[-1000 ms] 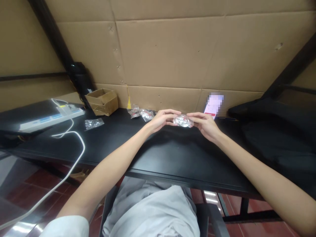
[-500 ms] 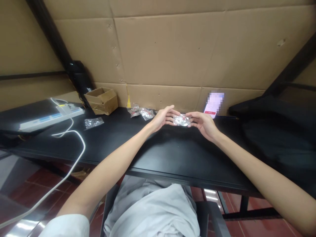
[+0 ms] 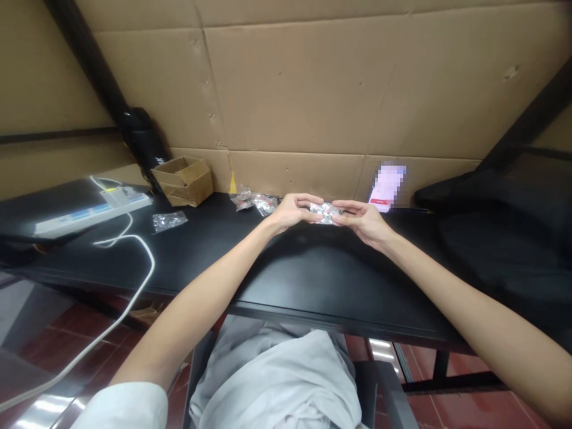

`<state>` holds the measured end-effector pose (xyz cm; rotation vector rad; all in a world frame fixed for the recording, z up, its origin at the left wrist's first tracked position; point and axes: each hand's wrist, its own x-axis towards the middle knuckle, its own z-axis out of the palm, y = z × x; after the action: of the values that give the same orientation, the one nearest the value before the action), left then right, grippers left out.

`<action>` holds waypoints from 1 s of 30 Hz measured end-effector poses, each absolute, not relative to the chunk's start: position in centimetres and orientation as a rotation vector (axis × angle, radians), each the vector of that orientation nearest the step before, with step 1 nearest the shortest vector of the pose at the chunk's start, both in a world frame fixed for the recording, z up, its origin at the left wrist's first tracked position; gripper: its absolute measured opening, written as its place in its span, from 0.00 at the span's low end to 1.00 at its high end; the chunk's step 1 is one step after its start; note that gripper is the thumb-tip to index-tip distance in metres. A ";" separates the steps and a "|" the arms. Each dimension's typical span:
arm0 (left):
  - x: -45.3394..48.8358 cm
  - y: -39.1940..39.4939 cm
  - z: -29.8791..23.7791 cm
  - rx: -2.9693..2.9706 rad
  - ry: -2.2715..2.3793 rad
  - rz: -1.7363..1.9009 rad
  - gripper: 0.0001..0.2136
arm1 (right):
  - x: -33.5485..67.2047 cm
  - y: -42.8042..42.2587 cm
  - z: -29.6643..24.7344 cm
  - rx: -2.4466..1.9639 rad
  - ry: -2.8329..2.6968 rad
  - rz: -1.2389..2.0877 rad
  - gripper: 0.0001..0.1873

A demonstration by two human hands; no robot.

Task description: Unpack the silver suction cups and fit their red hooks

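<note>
A small transparent plastic packet (image 3: 325,212) with red and silvery contents sits between my hands, just above the black tabletop (image 3: 313,268). My left hand (image 3: 295,211) pinches its left end with the fingers. My right hand (image 3: 361,221) grips its right end, and the fingers cover part of it. Two similar packets (image 3: 254,199) lie together near the cardboard wall, left of my left hand. Another transparent packet (image 3: 170,221) lies farther left on the table.
A phone (image 3: 384,187) with a pixelated screen leans at the back. To the left stand an open cardboard box (image 3: 181,182) and a white power strip (image 3: 93,211) with a white cable (image 3: 143,262) trailing over the table edge. A black bag (image 3: 491,202) fills the right side.
My hands have moved closer together and closed on the packet from both ends, with the fingers curled over it. The packet now looks flatter and narrower. The view has tilted slightly.
</note>
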<state>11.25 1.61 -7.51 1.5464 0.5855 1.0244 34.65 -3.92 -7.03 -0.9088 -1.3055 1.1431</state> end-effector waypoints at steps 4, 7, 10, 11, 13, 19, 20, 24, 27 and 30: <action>11.3 1.5 -7.6 1.560 0.555 1.042 0.27 | 34.8 -3.9 -6.9 -0.900 -1.308 1.180 0.41; 11.3 1.2 -7.8 1.510 0.585 1.080 0.35 | 35.0 -3.8 -7.6 -0.921 -1.263 1.182 0.38; 11.4 0.8 -8.2 1.439 0.638 1.055 0.41 | 35.1 -3.5 -8.6 -0.933 -1.161 1.185 0.32; 11.5 0.7 -8.3 1.426 0.663 1.020 0.41 | 35.1 -3.4 -9.0 -0.935 -1.137 1.186 0.31; 11.7 0.5 -8.5 1.417 0.705 0.945 0.38 | 35.0 -3.2 -9.6 -0.934 -1.129 1.182 0.30; 12.3 0.2 -8.5 1.349 0.654 0.948 0.25 | 34.3 -3.3 -9.8 -0.903 -1.158 1.209 0.27; 12.3 0.2 -8.4 1.345 0.644 0.974 0.24 | 34.2 -3.5 -9.6 -0.901 -1.152 1.229 0.26; 12.0 0.3 -8.1 1.344 0.660 1.045 0.23 | 33.8 -3.9 -9.3 -0.955 -1.224 1.325 0.19; 12.0 0.3 -8.2 1.370 0.695 1.013 0.22 | 33.7 -4.1 -9.5 -0.986 -1.334 1.357 0.21; 12.0 0.1 -8.3 1.371 0.731 0.963 0.24 | 33.8 -4.2 -9.6 -0.963 -1.365 1.349 0.21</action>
<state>12.01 0.14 -8.27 1.3710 0.7314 0.9632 33.75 -4.16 -9.58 -0.9630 -1.3649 1.3486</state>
